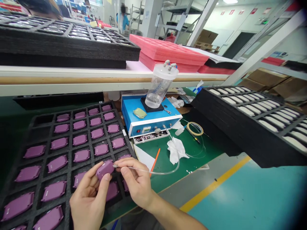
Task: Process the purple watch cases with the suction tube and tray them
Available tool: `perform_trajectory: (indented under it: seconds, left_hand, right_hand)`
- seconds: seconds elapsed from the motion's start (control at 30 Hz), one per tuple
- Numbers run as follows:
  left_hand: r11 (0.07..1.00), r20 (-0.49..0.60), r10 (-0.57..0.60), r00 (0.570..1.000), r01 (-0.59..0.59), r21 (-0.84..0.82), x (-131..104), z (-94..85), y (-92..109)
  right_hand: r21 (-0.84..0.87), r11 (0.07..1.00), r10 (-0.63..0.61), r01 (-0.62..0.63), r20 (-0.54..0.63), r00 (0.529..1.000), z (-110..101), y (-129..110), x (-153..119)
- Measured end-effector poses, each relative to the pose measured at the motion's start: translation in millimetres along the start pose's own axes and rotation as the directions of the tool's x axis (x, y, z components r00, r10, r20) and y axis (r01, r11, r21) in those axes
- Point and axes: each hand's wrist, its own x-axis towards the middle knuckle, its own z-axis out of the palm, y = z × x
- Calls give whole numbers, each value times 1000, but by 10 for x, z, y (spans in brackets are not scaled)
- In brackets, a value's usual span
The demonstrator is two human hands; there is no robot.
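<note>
My left hand (92, 195) pinches a small purple case (105, 169) between thumb and fingers, above the near right part of a black foam tray (70, 134). More purple cases lie in the tray's compartments. My right hand (136, 180) is closed on the metal tip of a clear thin tube (165, 173), which meets the case's right end. The tube curves back to a blue machine (151, 123). On that machine stand a tilted-looking clear canister (158, 86) and a yellow-green case (139, 113).
An orange stick (155, 159) and crumpled white tissue (177, 150) lie on the green mat. At right is a black tray (240, 119) of white pieces. A shelf (72, 84) above holds black trays and pink foam (168, 51). A person in blue (124, 21) is far behind.
</note>
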Motion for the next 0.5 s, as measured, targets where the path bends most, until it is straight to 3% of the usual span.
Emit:
perform_trajectory:
  seconds: [0.3, 0.5]
  left_hand:
    - [1000, 51, -24, 998, 25, -5, 7, -54, -51]
    - [1000, 25, 19, 1000, -19, -9, 2, 6, -25]
  right_hand:
    - [-16, 1000, 12, -12, -3, 1000, 3, -9, -5]
    - [-36, 999, -6, 6, -6, 1000, -3, -19, 20]
